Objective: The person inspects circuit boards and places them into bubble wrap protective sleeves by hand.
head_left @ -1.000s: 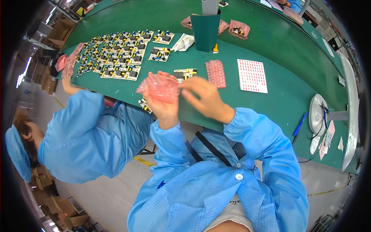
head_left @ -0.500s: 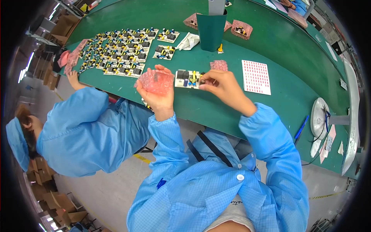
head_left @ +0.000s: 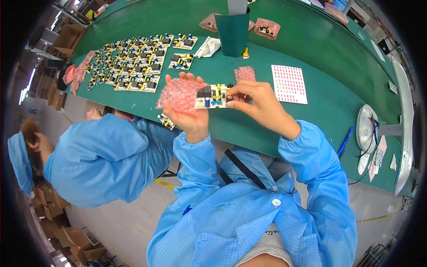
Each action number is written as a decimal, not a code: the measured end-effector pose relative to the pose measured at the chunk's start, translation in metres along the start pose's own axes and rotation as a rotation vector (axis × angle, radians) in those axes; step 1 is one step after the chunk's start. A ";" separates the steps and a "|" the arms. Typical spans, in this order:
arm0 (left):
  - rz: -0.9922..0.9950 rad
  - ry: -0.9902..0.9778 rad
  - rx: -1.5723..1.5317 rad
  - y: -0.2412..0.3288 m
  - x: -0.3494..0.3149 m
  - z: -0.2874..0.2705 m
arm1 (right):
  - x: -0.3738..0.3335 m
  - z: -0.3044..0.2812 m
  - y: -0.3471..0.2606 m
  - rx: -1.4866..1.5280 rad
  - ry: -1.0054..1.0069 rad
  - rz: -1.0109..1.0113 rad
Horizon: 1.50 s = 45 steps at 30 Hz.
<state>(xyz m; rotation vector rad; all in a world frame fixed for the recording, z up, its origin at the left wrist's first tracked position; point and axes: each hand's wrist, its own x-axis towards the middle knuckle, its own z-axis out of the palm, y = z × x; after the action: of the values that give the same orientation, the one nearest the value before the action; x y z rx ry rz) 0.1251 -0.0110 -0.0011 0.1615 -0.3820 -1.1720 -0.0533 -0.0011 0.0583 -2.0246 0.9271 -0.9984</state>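
Note:
A pink bubble-wrap bag [head_left: 178, 97] lies in the palm of my left hand [head_left: 194, 123], held between the thumb and the raised fingers. My right hand [head_left: 260, 101] pinches a circuit board [head_left: 212, 99] by its right end, near a dark round component. The board is level, with yellow, black and blue parts facing up. Its left end meets the bag's right edge; whether it is inside the bag I cannot tell. Just below my left hand, another circuit board [head_left: 166, 121] shows at the table's near edge, partly covered.
Rows of circuit boards [head_left: 138, 66] cover the table's left side. Beyond my hands are a white cloth [head_left: 208, 47], a green bin [head_left: 233, 38] and a bubble-wrap bag [head_left: 245, 74]. A label sheet [head_left: 289, 84] and blue pen [head_left: 346, 141] lie rightward. A co-worker [head_left: 100, 160] sits close on my left.
The board in my right hand has come up against the bag, closing the gap between them. The co-worker's hand has moved off the table's left edge, down toward their lap.

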 end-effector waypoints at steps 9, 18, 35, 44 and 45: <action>0.157 -0.095 0.167 -0.013 -0.011 0.005 | -0.003 0.007 -0.012 0.005 0.043 -0.032; 0.071 -0.195 0.120 -0.029 -0.021 0.015 | 0.003 0.021 -0.004 -0.083 0.226 -0.159; -0.206 -0.138 1.022 0.022 -0.048 -0.011 | 0.038 -0.061 0.140 -0.419 0.959 0.094; 0.450 -0.165 2.204 0.073 -0.021 -0.047 | 0.077 -0.086 0.221 -0.620 0.684 0.390; 0.409 -0.181 2.246 0.076 -0.020 -0.051 | 0.071 -0.073 0.215 -0.848 0.708 0.253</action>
<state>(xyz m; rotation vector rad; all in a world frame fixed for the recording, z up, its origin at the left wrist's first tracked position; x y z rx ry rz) 0.2030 0.0334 -0.0283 1.7885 -1.6497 0.1550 -0.1460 -0.1881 -0.0560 -2.0896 2.2258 -1.3439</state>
